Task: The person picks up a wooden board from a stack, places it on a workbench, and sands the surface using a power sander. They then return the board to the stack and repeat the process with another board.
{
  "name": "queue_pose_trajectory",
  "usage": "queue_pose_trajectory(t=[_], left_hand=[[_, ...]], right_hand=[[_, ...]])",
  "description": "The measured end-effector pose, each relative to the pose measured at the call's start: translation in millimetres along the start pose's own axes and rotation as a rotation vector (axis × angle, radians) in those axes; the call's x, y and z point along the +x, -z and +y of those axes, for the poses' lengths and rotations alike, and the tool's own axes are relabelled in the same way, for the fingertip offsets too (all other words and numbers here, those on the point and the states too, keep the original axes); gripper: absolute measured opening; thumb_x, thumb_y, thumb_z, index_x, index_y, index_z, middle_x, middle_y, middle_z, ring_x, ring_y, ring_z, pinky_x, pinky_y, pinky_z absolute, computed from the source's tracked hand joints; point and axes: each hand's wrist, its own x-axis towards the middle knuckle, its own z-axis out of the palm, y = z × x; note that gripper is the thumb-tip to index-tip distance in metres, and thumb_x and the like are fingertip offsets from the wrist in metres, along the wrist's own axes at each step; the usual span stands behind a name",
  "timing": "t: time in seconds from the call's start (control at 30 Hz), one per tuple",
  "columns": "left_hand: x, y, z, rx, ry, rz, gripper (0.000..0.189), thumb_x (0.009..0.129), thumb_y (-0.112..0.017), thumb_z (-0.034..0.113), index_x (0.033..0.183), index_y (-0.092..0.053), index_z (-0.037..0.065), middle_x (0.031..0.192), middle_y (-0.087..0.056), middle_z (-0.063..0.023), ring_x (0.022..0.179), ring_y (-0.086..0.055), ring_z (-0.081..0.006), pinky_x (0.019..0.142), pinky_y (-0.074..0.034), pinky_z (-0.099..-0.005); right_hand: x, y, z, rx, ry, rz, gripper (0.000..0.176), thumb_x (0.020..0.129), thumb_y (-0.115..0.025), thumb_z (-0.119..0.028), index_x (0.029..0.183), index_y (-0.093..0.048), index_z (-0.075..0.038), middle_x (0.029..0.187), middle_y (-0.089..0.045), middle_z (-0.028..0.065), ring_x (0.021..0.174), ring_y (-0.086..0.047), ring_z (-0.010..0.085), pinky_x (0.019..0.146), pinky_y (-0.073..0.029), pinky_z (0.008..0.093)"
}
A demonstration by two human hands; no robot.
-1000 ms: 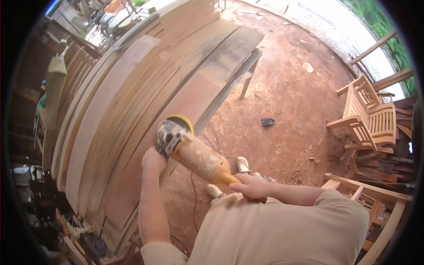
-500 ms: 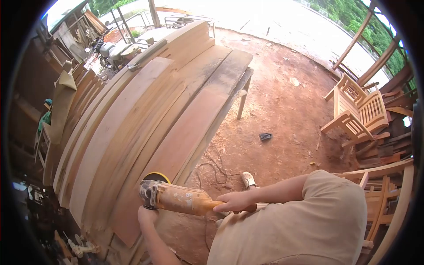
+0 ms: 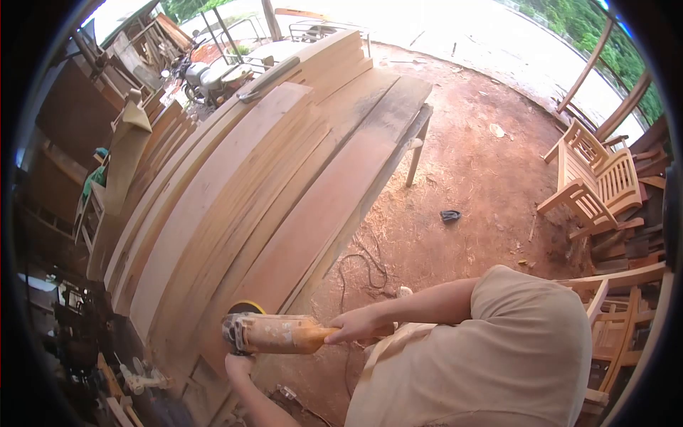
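Observation:
An orange power tool (image 3: 284, 334) with a round yellow-edged disc (image 3: 247, 307) lies across the lower middle of the view. My right hand (image 3: 353, 324) is wrapped round its rear handle. At the metal head end, my left hand (image 3: 239, 363) is closed below the tool, its fingers partly hidden. The disc is over the near part of a reddish board (image 3: 313, 206); whether it touches the wood cannot be made out. Other long boards (image 3: 206, 167) lie side by side to the left.
A wooden bench (image 3: 594, 174) stands at the right, with more wooden furniture (image 3: 615, 320) below it. A dark cloth (image 3: 449, 216) and a cord (image 3: 366, 267) lie on the dirt floor. Motorcycles (image 3: 206, 75) stand at the back left.
The camera view has shifted, so the boards and bench appear farther right. The tool has moved slightly down in the view, with both hands still at it.

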Motion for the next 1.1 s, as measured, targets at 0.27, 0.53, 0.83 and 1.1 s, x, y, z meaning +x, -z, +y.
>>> queue_pose_trajectory(t=[0.27,0.53,0.83,1.1], left_hand=[[7.6,0.6,106.8,0.018,0.075,-0.068,0.032,0.078,-0.072,0.023,0.103,-0.076,0.005,0.106,-0.07,-0.0268,0.107,-0.067,-0.042,0.091,-0.054,-0.048],[48.4,-13.5,261.7,0.1,-0.136,-0.147,0.033,0.085,-0.067,0.028,0.107,-0.077,0.005,0.113,-0.072,-0.0227,0.112,-0.067,-0.0402,0.096,-0.054,-0.0468],[73.1,4.4,462.0,0.187,-0.409,-0.214,0.04,0.089,-0.066,0.032,0.118,-0.074,0.006,0.125,-0.07,-0.0188,0.12,-0.066,-0.0345,0.1,-0.054,-0.0437],[81.5,-16.6,588.8,0.248,-0.639,-0.151,0.038,0.086,-0.07,0.03,0.118,-0.076,0.01,0.125,-0.072,-0.0144,0.119,-0.068,-0.0294,0.098,-0.055,-0.0406]], right_hand=[[-78.3,41.3,15.3,0.152,-0.114,0.062,0.054,0.102,-0.056,-0.05,0.129,-0.057,-0.003,0.092,-0.054,0.0042,0.079,-0.055,0.015,0.068,-0.048,0.0351],[-158.2,87.2,69.0,0.295,-0.226,0.294,0.048,0.101,-0.058,-0.046,0.126,-0.058,-0.005,0.095,-0.058,0.0039,0.078,-0.056,0.0153,0.071,-0.049,0.0339],[-209.5,113.8,116.2,0.579,-0.163,0.642,0.038,0.105,-0.054,-0.035,0.127,-0.057,-0.003,0.095,-0.06,0.0048,0.079,-0.058,0.0123,0.07,-0.052,0.0309],[-240.8,137.3,145.0,0.778,-0.056,0.894,0.033,0.106,-0.052,-0.037,0.117,-0.056,-0.007,0.089,-0.057,0.0026,0.067,-0.057,0.0123,0.061,-0.05,0.0289]])
